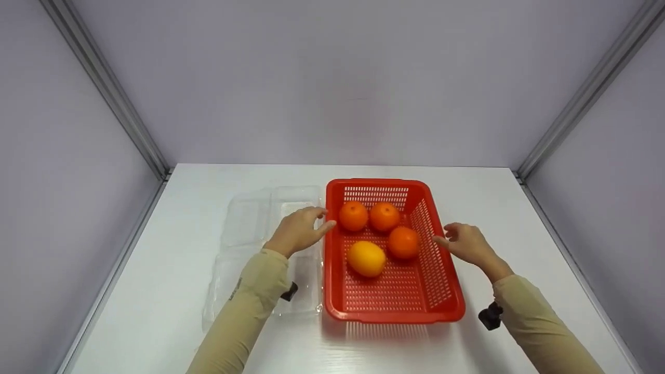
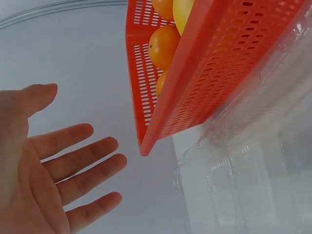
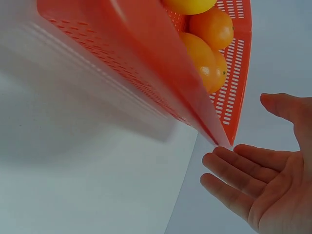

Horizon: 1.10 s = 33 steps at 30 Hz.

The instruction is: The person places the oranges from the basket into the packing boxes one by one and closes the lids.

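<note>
A red plastic basket (image 1: 382, 316) with slotted walls stands on the white table. Inside lie three oranges (image 1: 403, 242) and a yellow-orange, longer fruit (image 1: 367, 258). My left hand (image 1: 300, 229) is beside the basket's left rim, thumb toward it in the head view; the left wrist view shows its fingers (image 2: 90, 178) spread and holding nothing. On the other side, my right hand (image 1: 467, 243) is close to the right rim. In the right wrist view its fingers (image 3: 239, 175) are extended near the basket's corner, the palm bare.
Clear plastic clamshell trays (image 1: 244, 223) lie left of the basket, partly under my left forearm. Pale panels (image 1: 358, 83) with grey metal corner posts (image 1: 111, 83) enclose the table (image 1: 156, 291) at the back and sides.
</note>
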Each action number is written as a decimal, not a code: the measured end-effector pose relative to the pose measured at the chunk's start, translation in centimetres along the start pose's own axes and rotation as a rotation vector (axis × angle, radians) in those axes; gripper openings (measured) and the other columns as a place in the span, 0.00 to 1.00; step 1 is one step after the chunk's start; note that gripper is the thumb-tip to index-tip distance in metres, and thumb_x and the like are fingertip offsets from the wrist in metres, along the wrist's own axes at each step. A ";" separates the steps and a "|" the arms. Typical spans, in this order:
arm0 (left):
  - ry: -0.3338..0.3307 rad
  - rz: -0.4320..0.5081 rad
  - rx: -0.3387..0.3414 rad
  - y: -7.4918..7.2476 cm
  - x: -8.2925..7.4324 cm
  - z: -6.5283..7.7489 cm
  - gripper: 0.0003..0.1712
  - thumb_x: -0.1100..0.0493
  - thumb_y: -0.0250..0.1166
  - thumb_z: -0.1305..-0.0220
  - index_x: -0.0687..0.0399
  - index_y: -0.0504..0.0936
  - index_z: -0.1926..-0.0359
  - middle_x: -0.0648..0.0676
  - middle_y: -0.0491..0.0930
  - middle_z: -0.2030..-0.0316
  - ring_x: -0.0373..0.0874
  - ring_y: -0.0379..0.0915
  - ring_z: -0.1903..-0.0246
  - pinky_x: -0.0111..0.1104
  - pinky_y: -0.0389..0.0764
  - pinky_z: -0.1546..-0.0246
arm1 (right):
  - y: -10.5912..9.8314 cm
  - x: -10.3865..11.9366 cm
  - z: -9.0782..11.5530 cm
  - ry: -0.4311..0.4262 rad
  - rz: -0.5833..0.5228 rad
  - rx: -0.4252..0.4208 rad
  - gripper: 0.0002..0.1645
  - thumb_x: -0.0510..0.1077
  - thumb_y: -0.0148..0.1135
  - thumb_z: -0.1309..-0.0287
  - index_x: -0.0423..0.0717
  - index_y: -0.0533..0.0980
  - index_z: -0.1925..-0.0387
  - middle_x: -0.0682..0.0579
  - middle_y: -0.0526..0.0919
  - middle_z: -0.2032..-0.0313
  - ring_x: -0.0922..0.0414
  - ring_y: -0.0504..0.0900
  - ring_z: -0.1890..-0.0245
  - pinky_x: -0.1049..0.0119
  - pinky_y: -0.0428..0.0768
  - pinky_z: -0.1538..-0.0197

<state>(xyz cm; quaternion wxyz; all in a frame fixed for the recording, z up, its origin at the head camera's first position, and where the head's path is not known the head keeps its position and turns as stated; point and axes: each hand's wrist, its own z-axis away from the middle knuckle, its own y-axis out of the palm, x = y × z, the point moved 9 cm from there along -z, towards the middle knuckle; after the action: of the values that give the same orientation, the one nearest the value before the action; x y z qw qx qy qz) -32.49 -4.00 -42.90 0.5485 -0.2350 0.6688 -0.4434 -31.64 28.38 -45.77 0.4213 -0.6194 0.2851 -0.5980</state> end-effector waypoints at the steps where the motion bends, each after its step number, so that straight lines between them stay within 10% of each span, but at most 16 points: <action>1: 0.005 0.019 0.018 0.2 0.0 0.0 0.28 0.44 0.55 0.32 0.58 0.76 0.41 0.58 0.81 0.45 0.53 0.75 0.42 0.45 0.72 0.35 | 0.1 -0.2 0.1 0.003 -0.005 0.005 0.34 0.51 0.59 0.37 0.21 0.70 0.46 0.26 0.81 0.53 0.36 0.83 0.54 0.46 0.84 0.53; 19: 0.080 0.163 0.105 1.7 -1.7 -1.0 0.23 0.52 0.59 0.32 0.61 0.76 0.41 0.62 0.81 0.47 0.55 0.76 0.47 0.44 0.75 0.39 | 1.9 -2.0 0.8 0.019 -0.113 0.140 0.26 0.43 0.59 0.39 0.21 0.74 0.51 0.31 0.85 0.65 0.53 0.85 0.73 0.62 0.85 0.69; 33: 0.079 0.223 0.143 3.0 -2.5 -1.6 0.24 0.54 0.58 0.32 0.61 0.74 0.39 0.62 0.79 0.43 0.53 0.76 0.43 0.44 0.74 0.36 | 3.0 -3.5 1.8 0.192 -0.366 0.211 0.27 0.41 0.58 0.37 0.19 0.71 0.48 0.34 0.85 0.63 0.62 0.85 0.74 0.65 0.87 0.65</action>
<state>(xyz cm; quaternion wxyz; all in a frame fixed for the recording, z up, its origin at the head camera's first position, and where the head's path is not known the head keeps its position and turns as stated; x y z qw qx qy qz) -32.79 -0.01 -44.11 0.5831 -0.1018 0.6785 -0.4350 -29.87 30.29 -49.98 0.3393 -0.5535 0.1427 -0.7471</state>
